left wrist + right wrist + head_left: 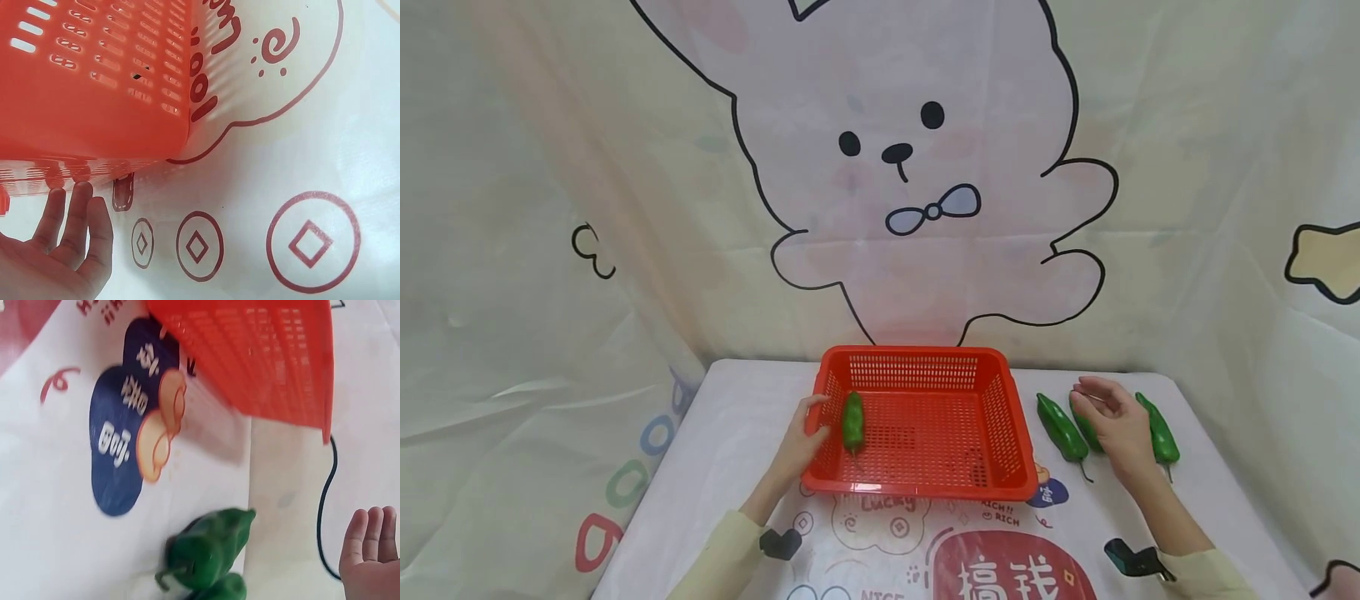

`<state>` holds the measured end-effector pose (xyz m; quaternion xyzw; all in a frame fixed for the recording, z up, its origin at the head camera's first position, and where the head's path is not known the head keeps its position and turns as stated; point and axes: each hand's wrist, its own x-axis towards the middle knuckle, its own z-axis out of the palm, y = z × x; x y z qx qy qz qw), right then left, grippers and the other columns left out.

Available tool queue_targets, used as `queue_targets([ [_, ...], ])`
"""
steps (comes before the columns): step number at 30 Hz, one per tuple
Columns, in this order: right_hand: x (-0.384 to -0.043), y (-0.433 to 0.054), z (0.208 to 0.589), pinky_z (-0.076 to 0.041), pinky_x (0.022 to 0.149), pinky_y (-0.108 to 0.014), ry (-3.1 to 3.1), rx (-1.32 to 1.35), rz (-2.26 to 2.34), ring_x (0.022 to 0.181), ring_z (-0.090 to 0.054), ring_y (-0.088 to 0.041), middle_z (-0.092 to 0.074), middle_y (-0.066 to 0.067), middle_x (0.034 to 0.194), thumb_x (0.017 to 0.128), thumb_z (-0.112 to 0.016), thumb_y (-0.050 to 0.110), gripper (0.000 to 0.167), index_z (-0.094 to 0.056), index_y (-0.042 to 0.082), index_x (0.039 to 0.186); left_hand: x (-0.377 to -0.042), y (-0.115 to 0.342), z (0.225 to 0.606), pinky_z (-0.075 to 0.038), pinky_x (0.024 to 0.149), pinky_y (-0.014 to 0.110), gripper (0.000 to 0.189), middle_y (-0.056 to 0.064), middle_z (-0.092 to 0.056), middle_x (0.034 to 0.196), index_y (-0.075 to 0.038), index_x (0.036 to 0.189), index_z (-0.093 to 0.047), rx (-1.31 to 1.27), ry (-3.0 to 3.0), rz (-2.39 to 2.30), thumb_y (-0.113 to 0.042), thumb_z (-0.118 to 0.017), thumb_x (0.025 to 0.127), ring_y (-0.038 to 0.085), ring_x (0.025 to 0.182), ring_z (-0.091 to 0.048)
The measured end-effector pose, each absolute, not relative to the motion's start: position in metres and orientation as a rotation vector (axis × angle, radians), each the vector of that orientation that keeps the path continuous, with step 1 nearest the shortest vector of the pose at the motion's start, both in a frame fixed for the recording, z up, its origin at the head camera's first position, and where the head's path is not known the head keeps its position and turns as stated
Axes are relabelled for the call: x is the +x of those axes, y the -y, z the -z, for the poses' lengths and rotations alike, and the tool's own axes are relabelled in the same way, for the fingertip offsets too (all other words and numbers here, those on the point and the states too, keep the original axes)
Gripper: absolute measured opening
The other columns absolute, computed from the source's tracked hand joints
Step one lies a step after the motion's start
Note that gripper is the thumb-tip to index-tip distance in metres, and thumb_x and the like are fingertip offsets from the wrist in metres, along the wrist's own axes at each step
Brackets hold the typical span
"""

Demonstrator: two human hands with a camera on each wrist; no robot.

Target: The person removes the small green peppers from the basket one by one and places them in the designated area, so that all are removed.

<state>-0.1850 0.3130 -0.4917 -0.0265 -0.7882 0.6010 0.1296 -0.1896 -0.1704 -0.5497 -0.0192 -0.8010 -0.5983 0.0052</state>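
A red plastic basket (917, 490) with slotted walls stands on the table in the head view. One green pepper (853, 423) lies inside it, along the left side. My left hand (801, 437) holds the basket's left rim, thumb and index finger over the edge; in the left wrist view other fingers (80, 212) touch the outer wall. On the right, my right hand (1116, 425) is raised over the green peppers, fingers loosely bent, holding nothing. It partly hides the middle pepper (1084, 423). Beside that lie a left pepper (1062, 425) and a right pepper (1161, 429).
A white printed cloth (760, 383) covers the table. Behind it hangs a curtain (925, 275) with a cartoon animal, and more curtain closes off both sides. The right wrist view shows the basket's right wall (269, 369) close to the peppers.
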Motion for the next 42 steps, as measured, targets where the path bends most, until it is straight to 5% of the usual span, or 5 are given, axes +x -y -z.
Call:
queue_targets([
  [15,-0.174,-0.258,0.486,-0.053,0.088,-0.021,2.195,0.074,-1.952,0.105,-0.066,-0.006,-0.065,-0.004,0.120,0.097,-0.071,0.020,0.042,-0.057,0.001,0.132,-0.185,0.173,0.544,-0.052,0.094,0.053,0.051,0.011,-0.041,0.153,-0.019,0.144,-0.043,-0.072,2.515,1.886,-0.003,-0.060,0.098,0.039,0.134,-0.046],
  [19,-0.174,-0.243,0.479,-0.052,0.090,-0.022,2.203,0.090,-1.957,0.108,-0.065,-0.007,-0.061,-0.014,0.127,0.098,-0.070,0.022,0.049,-0.053,-0.004,0.136,-0.184,0.173,0.543,-0.052,0.094,0.055,0.052,0.013,-0.041,0.153,-0.017,0.144,-0.043,-0.078,2.500,1.893,-0.002,-0.061,0.097,0.040,0.133,-0.047],
  [31,-0.197,-0.201,0.454,-0.053,0.094,-0.028,2.143,0.211,-2.094,0.112,-0.064,-0.014,-0.056,-0.022,0.131,0.099,-0.068,0.021,0.050,-0.050,-0.005,0.138,-0.185,0.173,0.544,-0.053,0.092,0.055,0.053,0.014,-0.041,0.153,-0.018,0.145,-0.042,-0.051,2.516,1.874,-0.002,-0.061,0.097,0.041,0.132,-0.048],
  [42,-0.227,-0.162,0.434,-0.054,0.093,-0.031,2.036,0.359,-2.221,0.113,-0.061,-0.023,-0.053,-0.026,0.132,0.098,-0.069,0.013,0.043,-0.053,-0.005,0.134,-0.170,0.161,0.510,-0.050,0.093,0.060,0.051,0.022,-0.039,0.152,-0.005,0.145,-0.040,-0.097,2.485,1.903,0.000,-0.059,0.097,0.048,0.131,-0.046],
])
